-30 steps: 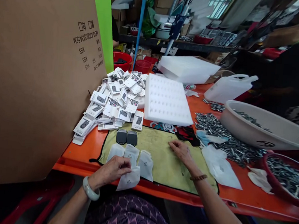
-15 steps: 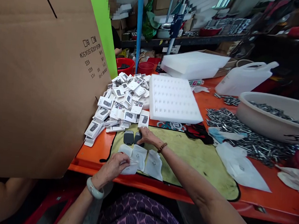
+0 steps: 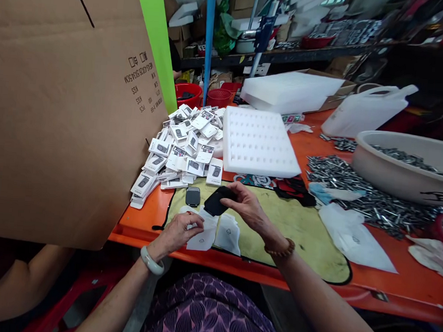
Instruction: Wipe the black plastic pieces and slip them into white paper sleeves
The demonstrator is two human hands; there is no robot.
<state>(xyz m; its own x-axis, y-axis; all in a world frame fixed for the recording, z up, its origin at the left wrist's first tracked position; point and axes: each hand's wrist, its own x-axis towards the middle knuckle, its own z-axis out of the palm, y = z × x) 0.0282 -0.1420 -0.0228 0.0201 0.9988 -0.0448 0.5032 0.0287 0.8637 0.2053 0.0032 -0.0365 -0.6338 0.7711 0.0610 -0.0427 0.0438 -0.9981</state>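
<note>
My right hand [image 3: 248, 209] grips a flat black square device with rounded corners [image 3: 216, 202], tilted above the yellow cloth [image 3: 277, 230]. My left hand [image 3: 179, 234], fingers pinched, holds the edge of a thin white pouch [image 3: 203, 238] printed with a recycling mark. A second white pouch [image 3: 228, 235] lies to the right of it on the cloth. Another dark square device [image 3: 192, 196] rests flat on the cloth, just beyond my left hand. Behind it stands a heap of small white boxes [image 3: 177, 155] with a device pictured on them.
A big cardboard carton [image 3: 57, 124] blocks the left side. White foam block [image 3: 261, 143] with rows of holes sits behind the cloth. To the right are loose metal pins [image 3: 331, 172], a large basin [image 3: 402, 189], a plastic jug [image 3: 369, 113] and a white bag [image 3: 356, 238]. Another person's arm [image 3: 27, 279] shows lower left.
My right hand has lifted one black device off the cloth and brought it toward the pouches. My left hand has moved slightly right and up with the pouch.
</note>
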